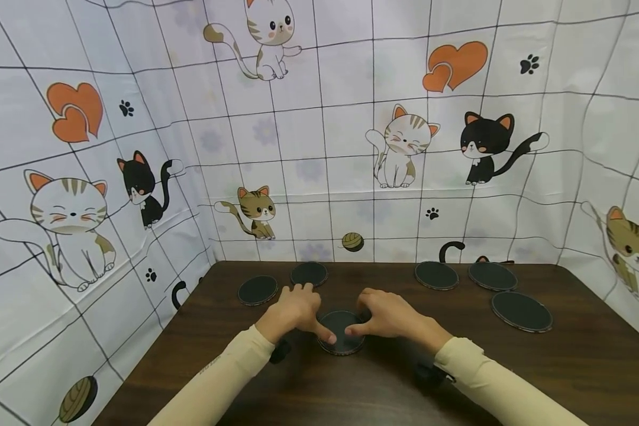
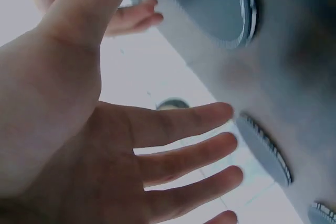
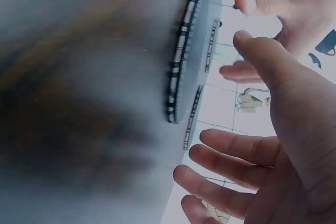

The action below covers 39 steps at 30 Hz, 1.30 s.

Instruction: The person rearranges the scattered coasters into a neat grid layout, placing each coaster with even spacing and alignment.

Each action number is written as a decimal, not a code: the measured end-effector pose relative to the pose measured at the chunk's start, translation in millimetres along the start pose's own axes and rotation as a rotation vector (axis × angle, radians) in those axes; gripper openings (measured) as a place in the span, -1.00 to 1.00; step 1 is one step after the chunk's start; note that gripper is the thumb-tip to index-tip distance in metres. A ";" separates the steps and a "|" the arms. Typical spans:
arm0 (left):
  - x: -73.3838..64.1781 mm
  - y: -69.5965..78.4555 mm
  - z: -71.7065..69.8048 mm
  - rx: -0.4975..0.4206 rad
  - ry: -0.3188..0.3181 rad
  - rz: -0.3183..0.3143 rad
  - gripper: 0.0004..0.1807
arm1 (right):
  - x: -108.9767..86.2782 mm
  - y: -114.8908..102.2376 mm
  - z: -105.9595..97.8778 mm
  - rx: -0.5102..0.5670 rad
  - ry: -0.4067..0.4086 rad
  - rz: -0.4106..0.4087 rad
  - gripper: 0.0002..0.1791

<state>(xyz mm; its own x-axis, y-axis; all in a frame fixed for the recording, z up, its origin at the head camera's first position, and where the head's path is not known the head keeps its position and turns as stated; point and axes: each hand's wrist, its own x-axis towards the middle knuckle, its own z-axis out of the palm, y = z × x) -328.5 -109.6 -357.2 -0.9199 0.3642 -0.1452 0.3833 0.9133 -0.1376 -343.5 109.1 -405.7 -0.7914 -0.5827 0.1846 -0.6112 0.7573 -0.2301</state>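
Note:
A round dark disc [image 1: 341, 346] with a black-and-white patterned edge lies on the brown table in front of me. My left hand [image 1: 297, 309] hovers at its left side, fingers spread and thumb reaching over the disc in the head view. At the right side, my right hand [image 1: 387, 315] mirrors it, with its thumb also over the disc. Nothing sits between the fingers of either hand. In the left wrist view, the left fingers [image 2: 184, 121] are straight and apart. The right wrist view shows the disc [image 3: 184, 56] edge-on, beyond the loosely bent right fingers [image 3: 226, 190].
Two similar discs lie at the back left, one further left [image 1: 258, 290] and one near the wall [image 1: 309, 274]. Three more discs [image 1: 436, 276] [image 1: 492, 276] [image 1: 522, 312] lie at the right. A white cat-print cloth [image 1: 346, 136] hangs around the table's back and sides.

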 end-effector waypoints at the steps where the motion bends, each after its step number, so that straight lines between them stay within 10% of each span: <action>1: 0.4 -4.5 -3.0 0.000 0.026 -0.004 -0.15 | 2.2 -0.4 -1.9 -0.001 0.005 0.002 -0.22; 8: 13.6 -36.8 -10.5 -0.097 0.128 0.012 -0.03 | 25.5 -1.1 -23.4 0.026 0.005 0.034 -0.18; 14: 44.7 -69.8 13.1 -0.159 0.163 0.075 -0.07 | 49.9 7.5 -38.8 0.046 0.062 0.039 -0.22; 21: 67.1 -94.9 45.1 -0.224 0.230 -0.029 0.03 | 67.8 10.3 -26.3 0.043 0.021 -0.001 -0.14; 32: 56.8 -128.5 66.7 -0.240 0.158 -0.218 0.13 | 127.0 12.5 33.0 0.188 -0.167 0.018 -0.06; 39: 74.0 -130.3 59.3 -0.271 0.109 -0.178 0.03 | 137.8 6.6 28.4 0.081 -0.181 0.105 -0.06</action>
<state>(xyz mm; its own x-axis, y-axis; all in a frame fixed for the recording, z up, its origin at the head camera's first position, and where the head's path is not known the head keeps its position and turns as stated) -441.7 -212.4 -408.1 -0.9795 0.1986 -0.0345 0.1934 0.9742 0.1162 -456.8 25.4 -408.9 -0.8345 -0.5508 -0.0169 -0.5181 0.7946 -0.3166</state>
